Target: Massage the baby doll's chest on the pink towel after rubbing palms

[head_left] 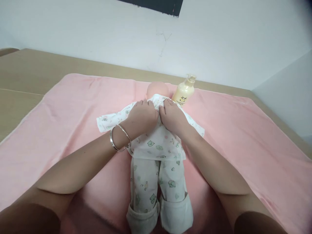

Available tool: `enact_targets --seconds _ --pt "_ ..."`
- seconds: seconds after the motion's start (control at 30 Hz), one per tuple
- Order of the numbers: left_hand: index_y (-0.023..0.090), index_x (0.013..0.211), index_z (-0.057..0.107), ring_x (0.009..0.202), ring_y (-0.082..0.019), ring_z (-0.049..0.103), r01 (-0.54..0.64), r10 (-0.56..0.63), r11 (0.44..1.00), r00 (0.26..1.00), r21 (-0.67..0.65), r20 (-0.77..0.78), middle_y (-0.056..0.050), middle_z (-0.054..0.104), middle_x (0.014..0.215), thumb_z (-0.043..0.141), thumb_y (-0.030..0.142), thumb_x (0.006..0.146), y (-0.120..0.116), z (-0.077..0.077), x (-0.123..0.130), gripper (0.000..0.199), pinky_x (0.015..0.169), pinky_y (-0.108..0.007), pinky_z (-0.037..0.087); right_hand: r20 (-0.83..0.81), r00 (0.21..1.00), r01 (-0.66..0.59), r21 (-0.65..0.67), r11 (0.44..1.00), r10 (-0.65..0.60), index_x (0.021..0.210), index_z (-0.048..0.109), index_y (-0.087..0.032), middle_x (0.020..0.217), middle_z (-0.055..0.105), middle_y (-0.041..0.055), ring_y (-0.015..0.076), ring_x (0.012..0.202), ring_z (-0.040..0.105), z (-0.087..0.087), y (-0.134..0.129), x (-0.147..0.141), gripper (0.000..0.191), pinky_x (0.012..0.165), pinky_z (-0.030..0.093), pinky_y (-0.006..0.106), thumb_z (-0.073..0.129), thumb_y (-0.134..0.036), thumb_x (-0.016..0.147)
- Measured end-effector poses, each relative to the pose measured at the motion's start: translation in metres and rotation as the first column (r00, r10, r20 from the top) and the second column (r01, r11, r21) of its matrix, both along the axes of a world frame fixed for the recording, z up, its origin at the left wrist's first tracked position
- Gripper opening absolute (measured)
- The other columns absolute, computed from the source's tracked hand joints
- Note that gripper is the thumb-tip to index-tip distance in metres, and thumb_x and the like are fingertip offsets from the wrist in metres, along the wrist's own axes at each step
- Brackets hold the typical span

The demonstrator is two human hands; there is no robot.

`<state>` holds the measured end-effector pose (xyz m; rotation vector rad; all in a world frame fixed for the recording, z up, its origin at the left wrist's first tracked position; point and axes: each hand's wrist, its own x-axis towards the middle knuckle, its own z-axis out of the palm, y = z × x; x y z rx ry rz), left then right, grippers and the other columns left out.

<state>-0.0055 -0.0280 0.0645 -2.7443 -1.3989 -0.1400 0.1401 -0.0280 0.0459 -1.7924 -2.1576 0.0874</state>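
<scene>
A baby doll (pixel 157 88) lies flat with its bald head away from me, dressed in a white printed shirt (pixel 159 147) and matching trousers (pixel 146 185) with turned-up cuffs. Its face is hidden, and the shirt's sleeves spread out to both sides. My left hand (pixel 143 113), with two silver bangles on the wrist, has its fingers curled into the cloth near the collar. Close beside it, my right hand (pixel 172 116) pinches the shirt on the other side of the neck. Both sets of fingertips are partly hidden by cloth.
A pink blanket (pixel 90 107) under the doll covers much of the wooden table (pixel 53 65). Just right of the doll's head is a yellow pump bottle (pixel 183 92). A white wall (pixel 97 35) rises behind the table, with a dark panel (pixel 161 6) on it.
</scene>
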Motion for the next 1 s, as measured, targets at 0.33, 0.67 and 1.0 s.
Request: enact_targets --seconds 0.33,0.67,1.0 --pt "0.009 0.099 0.063 0.101 -0.028 0.062 -0.085 0.089 0.996 0.985 -0.03 0.148 -0.019 0.066 0.104 0.027 0.026 0.099 0.01 -0.011 0.001 0.04 0.089 -0.042 0.045 -0.048 0.998 -0.04 -0.032 0.999 0.038 0.111 0.06 -0.013 0.124 0.065 0.0215 0.0351 0.126 0.055 0.005 -0.004 0.004 0.037 0.104 0.048 0.051 0.027 -0.025 0.099" --pt "0.014 0.093 0.063 0.072 -0.019 0.06 -0.179 0.203 0.976 0.953 -0.122 0.226 -0.011 0.067 0.085 0.026 0.033 0.102 0.035 -0.018 -0.006 0.042 0.068 -0.033 0.044 0.092 0.993 -0.075 0.016 0.997 0.073 0.145 0.04 0.007 0.147 0.048 0.0308 0.0372 0.145 0.039 0.002 -0.023 -0.011 0.056 0.121 0.031 0.052 0.024 -0.025 0.101" --pt "0.011 0.089 0.062 0.089 -0.024 0.061 0.005 -0.011 0.997 0.997 0.074 0.082 -0.016 0.065 0.096 0.033 0.012 0.093 0.0 -0.004 0.002 0.03 0.078 -0.037 0.046 -0.095 0.995 -0.041 -0.053 0.998 0.036 0.135 0.052 -0.005 0.144 0.054 0.0236 0.0326 0.139 0.047 0.001 0.004 0.007 0.049 0.117 0.037 0.052 0.024 -0.028 0.102"
